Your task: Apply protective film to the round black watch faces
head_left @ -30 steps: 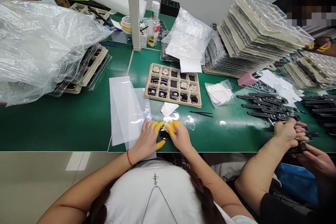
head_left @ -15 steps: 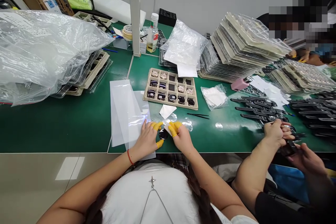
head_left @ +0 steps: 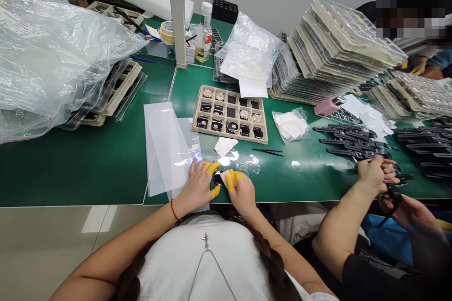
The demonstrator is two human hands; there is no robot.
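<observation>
A round, glossy black watch face [head_left: 216,179] lies on the green table near its front edge. Yellow finger cots cover several fingertips of both hands. My left hand [head_left: 199,184] grips the watch face at its left side, thumb below and fingers above. From the right, my right hand [head_left: 243,194] pinches a small white wipe [head_left: 223,176] and presses it onto the face, hiding its right part. Beyond the hands stands a beige tray [head_left: 229,138] with round watch parts in several of its compartments. A folded white wipe [head_left: 225,146] lies just before that tray.
Black tweezers [head_left: 267,152] and a bag of white wipes [head_left: 291,124] lie to the right. Clear plastic sheets [head_left: 158,150] are at left. Stacked trays [head_left: 339,51] rise behind. A co-worker's hands [head_left: 374,176] handle a black watch beside a pile of straps [head_left: 348,141].
My right hand has brought the wipe left and over the watch face, covering part of it. My left hand keeps its hold. The camera view has shifted slightly.
</observation>
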